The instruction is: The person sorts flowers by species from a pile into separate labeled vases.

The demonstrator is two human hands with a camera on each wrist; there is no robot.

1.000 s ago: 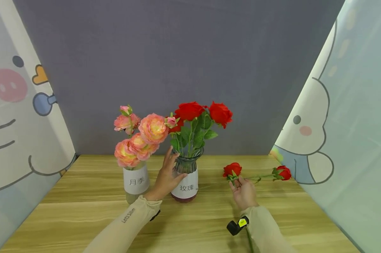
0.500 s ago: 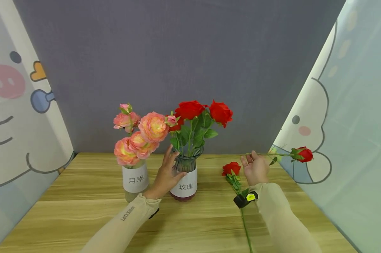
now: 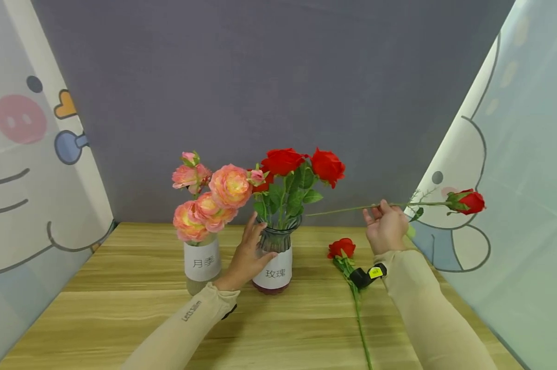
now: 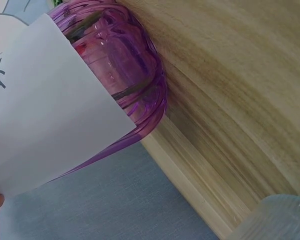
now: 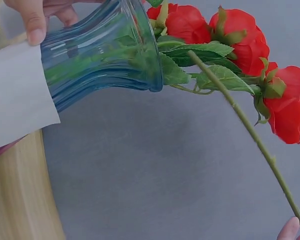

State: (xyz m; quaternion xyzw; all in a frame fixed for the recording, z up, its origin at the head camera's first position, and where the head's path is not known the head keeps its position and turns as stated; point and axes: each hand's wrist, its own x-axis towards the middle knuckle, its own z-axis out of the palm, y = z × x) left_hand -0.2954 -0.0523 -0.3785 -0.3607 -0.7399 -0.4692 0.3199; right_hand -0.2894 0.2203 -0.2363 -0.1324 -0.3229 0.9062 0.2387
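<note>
My left hand (image 3: pixel 243 259) grips the middle vase (image 3: pixel 276 240), thumb at its white paper label and fingers at its left side. Ribbed glass, bluish at the neck, turns purple at the base (image 4: pixel 127 62) in the left wrist view. Red roses (image 3: pixel 283 162) with green leaves stand in it. My right hand (image 3: pixel 388 226) pinches the stem of another red rose (image 3: pixel 469 201), raised above the table and lying nearly level. Its bloom points right; the cut stem end (image 5: pixel 192 56) is near the vase's mouth and leaves in the right wrist view.
Left of the middle vase, a second labelled vase (image 3: pixel 202 262) holds pink-orange flowers (image 3: pixel 230 186). One red rose (image 3: pixel 341 248) lies on the wooden table (image 3: pixel 135 308), its stem toward the front. A grey wall (image 3: pixel 269 77) stands behind, patterned panels at both sides.
My right hand has lifted the rose off the table, moving up and right; its stem end now points toward the middle vase. My left hand stays on that vase.
</note>
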